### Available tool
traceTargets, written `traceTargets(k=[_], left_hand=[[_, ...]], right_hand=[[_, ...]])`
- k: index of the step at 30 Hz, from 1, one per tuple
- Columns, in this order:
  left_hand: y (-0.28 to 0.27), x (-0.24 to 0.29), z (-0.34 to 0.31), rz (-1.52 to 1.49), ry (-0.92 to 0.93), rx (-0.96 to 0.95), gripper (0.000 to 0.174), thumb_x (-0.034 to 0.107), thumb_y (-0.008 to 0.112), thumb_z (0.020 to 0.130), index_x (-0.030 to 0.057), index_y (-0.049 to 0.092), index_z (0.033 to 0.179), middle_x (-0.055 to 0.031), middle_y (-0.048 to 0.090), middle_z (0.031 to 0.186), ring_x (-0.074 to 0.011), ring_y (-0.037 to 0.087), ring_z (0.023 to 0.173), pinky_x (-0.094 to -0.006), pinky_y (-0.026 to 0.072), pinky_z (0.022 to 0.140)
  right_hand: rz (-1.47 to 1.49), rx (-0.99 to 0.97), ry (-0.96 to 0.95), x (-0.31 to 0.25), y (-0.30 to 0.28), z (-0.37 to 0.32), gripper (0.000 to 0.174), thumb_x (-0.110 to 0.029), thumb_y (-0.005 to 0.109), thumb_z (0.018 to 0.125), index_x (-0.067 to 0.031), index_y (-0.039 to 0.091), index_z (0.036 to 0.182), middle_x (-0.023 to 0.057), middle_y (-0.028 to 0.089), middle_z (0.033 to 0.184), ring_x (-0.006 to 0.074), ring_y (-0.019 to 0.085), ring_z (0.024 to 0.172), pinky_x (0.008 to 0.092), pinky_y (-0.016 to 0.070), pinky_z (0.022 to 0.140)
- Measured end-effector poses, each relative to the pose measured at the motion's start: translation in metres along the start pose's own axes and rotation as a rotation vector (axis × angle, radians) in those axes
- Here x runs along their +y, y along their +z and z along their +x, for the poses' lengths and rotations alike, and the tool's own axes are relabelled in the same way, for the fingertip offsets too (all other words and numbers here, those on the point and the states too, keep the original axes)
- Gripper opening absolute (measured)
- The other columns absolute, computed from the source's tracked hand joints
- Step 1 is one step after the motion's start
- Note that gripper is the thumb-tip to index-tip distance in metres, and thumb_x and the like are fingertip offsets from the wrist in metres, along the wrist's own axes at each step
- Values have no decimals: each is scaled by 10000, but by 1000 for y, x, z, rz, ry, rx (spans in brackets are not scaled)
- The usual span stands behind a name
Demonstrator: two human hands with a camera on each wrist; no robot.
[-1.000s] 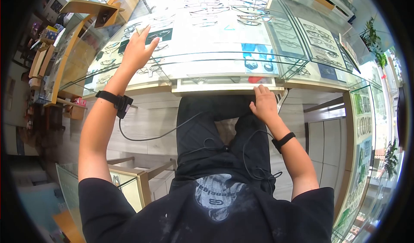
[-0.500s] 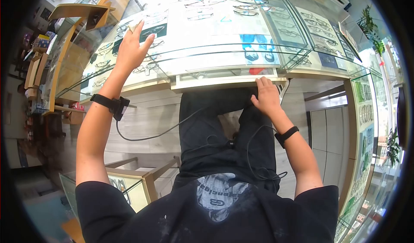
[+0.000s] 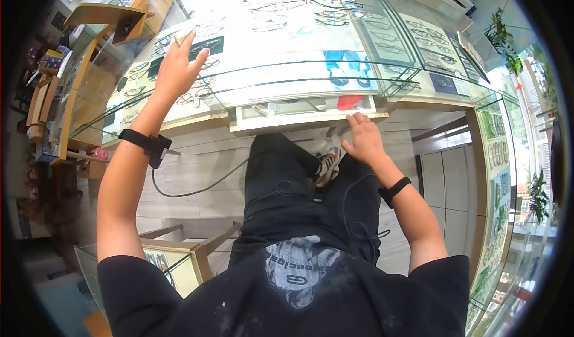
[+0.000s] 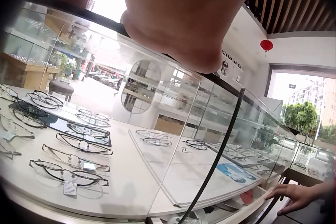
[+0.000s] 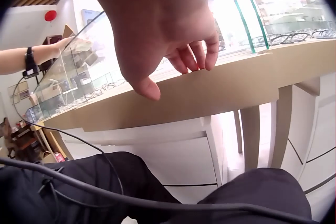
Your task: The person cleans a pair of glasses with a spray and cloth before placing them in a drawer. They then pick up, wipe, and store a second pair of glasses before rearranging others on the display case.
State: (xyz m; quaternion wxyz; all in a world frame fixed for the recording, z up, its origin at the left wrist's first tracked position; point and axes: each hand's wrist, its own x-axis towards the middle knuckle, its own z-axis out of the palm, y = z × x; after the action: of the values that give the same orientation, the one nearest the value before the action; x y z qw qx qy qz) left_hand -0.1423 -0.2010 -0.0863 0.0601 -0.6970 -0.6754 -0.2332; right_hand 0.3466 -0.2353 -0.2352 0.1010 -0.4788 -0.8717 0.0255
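Note:
The left hand [image 3: 179, 71] lies with its fingers extended over the top of the glass display case [image 3: 275, 77], at its left side. A small pale beige piece [image 3: 178, 38] shows by its fingertips; it is too small to make out. Under the glass lie rows of eyeglasses [image 4: 70, 174], some with white tags. The right hand [image 3: 365, 139] grips the front edge of a shallow drawer [image 3: 293, 122], at its right end. In the right wrist view its fingers bend over the top edge, with the thumb in front. The drawer stands partly out, a red item [image 3: 349, 102] inside.
A blue printed card [image 3: 347, 71] lies in the case above the drawer. Another glass case [image 3: 439, 59] adjoins at the right. Below the drawer are the person's legs [image 3: 275, 175] and a shoe [image 3: 328, 166]. A black cable [image 5: 157, 203] crosses the right wrist view.
The drawer has come further out toward the body, with the right hand staying on its edge. A shoe has come into sight between the legs. The left hand stays over the glass.

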Motion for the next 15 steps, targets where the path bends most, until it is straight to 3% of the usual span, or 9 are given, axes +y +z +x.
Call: traceTargets(k=[5,10,12,15], left_hand=[[1,-2,0,-22,18,-3,682,485,584,1005,55,494,1527,-302,549,1445,-427,528,1350,-440,402,1132],[5,-8,1,-7,-35,-50,725,544,573,988,83,486,1541,-282,550,1462,-415,522,1364,-451,403,1134],[12,-19,3,29,68,47,756,597,572,958,117,498,1536,-305,607,1268,-433,614,1191,-463,487,1014],[14,-22,3,43,88,56,754,603,560,962,121,497,1539,-284,608,1306,-412,597,1237,-460,474,1039]], right_hand=[[-24,33,-72,3,-3,-15,669,-299,770,784,15,575,1342,167,588,1276,336,554,1227,445,484,966],[43,-113,-96,-1,-22,-30,643,-265,777,777,21,566,1313,170,578,1191,344,566,1133,439,488,926],[54,-125,-109,-5,-27,-40,640,-260,781,773,20,564,1306,168,574,1181,343,565,1124,439,488,923],[77,-153,-133,-6,-33,-54,641,-253,787,770,20,560,1304,163,568,1175,341,561,1121,436,486,924]])
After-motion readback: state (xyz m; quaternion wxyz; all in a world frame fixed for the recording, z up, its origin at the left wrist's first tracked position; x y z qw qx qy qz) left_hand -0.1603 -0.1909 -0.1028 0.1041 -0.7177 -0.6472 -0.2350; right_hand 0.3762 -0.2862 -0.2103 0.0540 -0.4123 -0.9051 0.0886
